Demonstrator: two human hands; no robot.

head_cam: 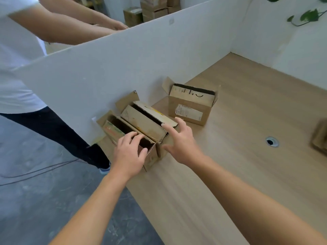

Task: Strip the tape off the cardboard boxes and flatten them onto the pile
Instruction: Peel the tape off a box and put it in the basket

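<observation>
The near box (pixel 152 157) sits right at the edge of the table (pixel 230 165), so it could be tipped off and dropped on the floor (pixel 44 191) if it is pulled toward the person too fast. The middle box (pixel 143 124) is pressed against it, side to side, so it could be dragged along or knocked over when only one box is meant to be moved. Both are pushed up to the white wall (pixel 123 59), and a flap could get caught there and be torn. Tape cannot be made out on these boxes; if some is left on, the cardboard may be ripped when it is pushed flat. The left hand (pixel 130 152) is closed on the near box: its fingers are curled over the top rim and into the open box, and the thumb is laid on the end wall. The right hand (pixel 180 140) is held wide open with its fingers spread; one fingertip seems to touch the top corner of the middle box, and nothing is held in it. The far box (pixel 189 112) is left alone further along the table. No flat pile can be seen.
</observation>
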